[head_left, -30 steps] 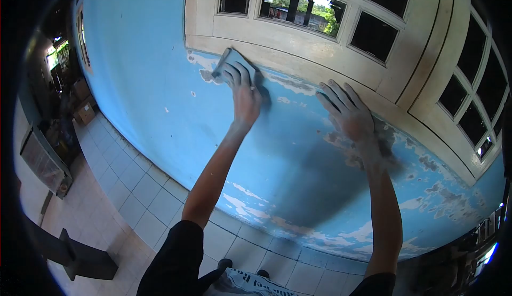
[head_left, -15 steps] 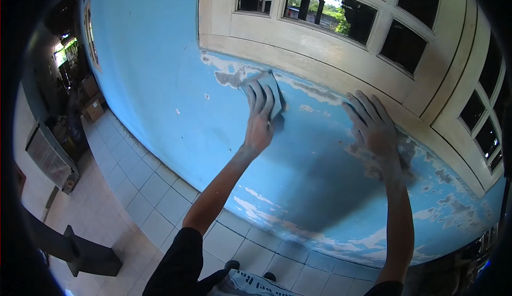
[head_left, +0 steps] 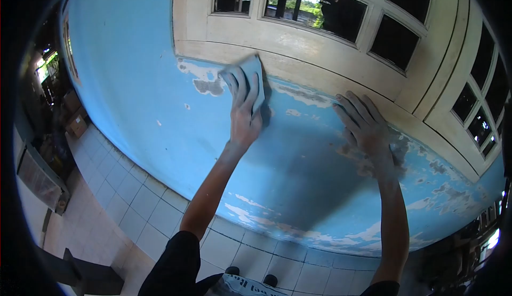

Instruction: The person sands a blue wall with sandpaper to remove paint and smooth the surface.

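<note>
My left hand point(head_left: 245, 114) presses a dusty blue-grey sheet of sandpaper point(head_left: 258, 89) against the wall, fingers laid over it. The sheet's upper corner overlaps the lower edge of the cream window frame point(head_left: 298, 64). Peeled white and grey patches point(head_left: 208, 86) show in the blue paint point(head_left: 122, 72) around it. Farther right, my right hand point(head_left: 369, 133) rests with its fingers stretched out, fingertips by the frame's lower edge; nothing shows in it. Both hands look coated in pale dust.
Pale floor tiles point(head_left: 146, 202) run along the foot of the wall. A dark bench-like object point(head_left: 93, 274) stands at lower left, and cardboard boxes point(head_left: 78, 125) sit farther back. More flaking paint point(head_left: 445, 202) spreads to the right. My feet show at the bottom.
My left hand has slid the sandpaper upward along the wall, onto the window frame's lower edge. My right hand stays near the frame. The whole view has shifted somewhat.
</note>
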Action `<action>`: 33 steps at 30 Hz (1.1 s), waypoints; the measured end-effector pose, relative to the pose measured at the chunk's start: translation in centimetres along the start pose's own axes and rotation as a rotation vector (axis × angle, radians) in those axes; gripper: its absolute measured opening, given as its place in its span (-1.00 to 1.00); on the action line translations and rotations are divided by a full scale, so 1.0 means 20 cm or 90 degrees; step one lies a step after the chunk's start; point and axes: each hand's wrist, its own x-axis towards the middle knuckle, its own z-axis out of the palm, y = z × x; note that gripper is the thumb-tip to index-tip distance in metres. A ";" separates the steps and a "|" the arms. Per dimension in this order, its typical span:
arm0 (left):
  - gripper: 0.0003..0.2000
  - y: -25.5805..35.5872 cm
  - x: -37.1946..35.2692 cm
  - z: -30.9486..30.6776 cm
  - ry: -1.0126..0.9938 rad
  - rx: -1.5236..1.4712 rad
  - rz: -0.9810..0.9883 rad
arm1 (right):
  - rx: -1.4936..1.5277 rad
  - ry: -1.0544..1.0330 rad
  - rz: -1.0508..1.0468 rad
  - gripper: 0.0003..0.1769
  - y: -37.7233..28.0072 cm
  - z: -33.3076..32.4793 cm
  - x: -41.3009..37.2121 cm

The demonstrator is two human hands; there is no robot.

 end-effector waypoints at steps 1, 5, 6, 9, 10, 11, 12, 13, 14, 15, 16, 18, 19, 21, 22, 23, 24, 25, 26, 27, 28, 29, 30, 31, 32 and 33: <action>-0.22 0.03 0.04 0.00 0.034 -0.017 -0.019 | 0.004 -0.006 -0.002 -0.34 0.00 -0.01 0.00; -0.30 0.03 -0.16 0.07 -0.038 0.000 0.058 | 0.000 0.003 0.014 -0.36 0.00 -0.02 0.00; -0.37 0.07 -0.21 0.09 -0.064 -0.001 0.044 | 0.014 0.004 0.013 -0.38 0.00 -0.01 0.00; -0.36 0.10 -0.21 0.13 -0.089 0.101 0.024 | 0.029 0.014 0.013 -0.42 0.00 0.00 -0.01; -0.36 0.12 -0.16 0.14 -0.091 0.097 0.024 | 0.034 0.024 0.013 -0.44 -0.01 0.00 -0.01; -0.34 0.14 -0.07 0.15 -0.059 0.116 0.056 | 0.033 0.020 0.015 -0.44 -0.01 0.00 -0.01; -0.31 0.15 0.01 0.15 -0.027 0.134 0.088 | 0.033 0.022 0.016 -0.44 -0.01 -0.01 -0.01; -0.31 0.16 0.08 0.15 -0.026 0.128 0.091 | 0.029 0.025 0.017 -0.45 -0.01 -0.01 0.00; -0.30 0.17 0.15 0.15 -0.032 0.144 0.113 | 0.024 0.022 0.021 -0.45 -0.01 -0.01 0.00; -0.28 0.18 0.17 0.16 -0.038 0.160 0.134 | 0.018 0.035 0.020 -0.45 -0.01 0.00 0.00; -0.29 0.20 0.16 0.17 -0.063 0.205 0.144 | 0.016 0.047 0.019 -0.46 -0.01 0.01 -0.01; -0.30 0.20 0.00 0.21 -0.120 0.193 0.146 | 0.023 0.039 0.022 -0.46 -0.02 0.01 -0.01; -0.31 0.19 -0.10 0.24 -0.168 0.184 0.149 | 0.023 0.037 0.021 -0.46 -0.01 0.00 0.00; -0.32 0.15 -0.28 0.27 -0.198 0.234 0.186 | 0.022 0.041 0.024 -0.45 -0.01 0.01 -0.01; -0.32 0.17 -0.27 0.26 -0.219 0.217 0.160 | 0.023 0.044 0.025 -0.44 -0.01 0.01 -0.01; -0.33 0.19 -0.27 0.25 -0.241 0.199 0.135 | 0.021 0.040 0.029 -0.44 -0.01 0.01 -0.01; -0.33 0.19 -0.24 0.26 -0.243 0.194 0.136 | 0.027 0.028 0.028 -0.43 -0.01 0.00 -0.01; -0.34 0.26 -0.11 0.24 -0.180 0.169 0.144 | 0.031 0.017 0.027 -0.42 -0.01 0.00 -0.01; -0.35 0.29 -0.03 0.24 -0.116 0.145 0.151 | 0.029 0.013 0.027 -0.42 -0.01 0.00 -0.02; -0.35 0.31 0.00 0.28 -0.117 0.142 0.150 | 0.015 0.007 0.023 -0.40 -0.01 0.00 -0.02; -0.35 0.32 0.01 0.30 -0.108 0.169 0.148 | 0.002 0.002 0.018 -0.37 -0.01 0.00 -0.02; -0.35 0.33 0.00 0.31 -0.102 0.198 0.145 | 0.006 -0.001 0.018 -0.37 -0.01 0.00 -0.02; -0.35 0.32 -0.09 0.32 -0.108 0.198 0.142 | -0.003 -0.012 0.018 -0.33 -0.01 0.00 -0.02; -0.34 0.30 -0.23 0.35 -0.185 0.172 0.157 | -0.015 -0.022 0.019 -0.29 -0.01 0.00 -0.02; -0.34 0.31 -0.31 0.36 -0.262 0.144 0.174 | -0.012 -0.025 0.022 -0.29 -0.01 0.00 -0.02; -0.34 0.29 -0.36 0.36 -0.268 0.141 0.177 | -0.006 -0.025 0.016 -0.28 -0.01 0.00 -0.02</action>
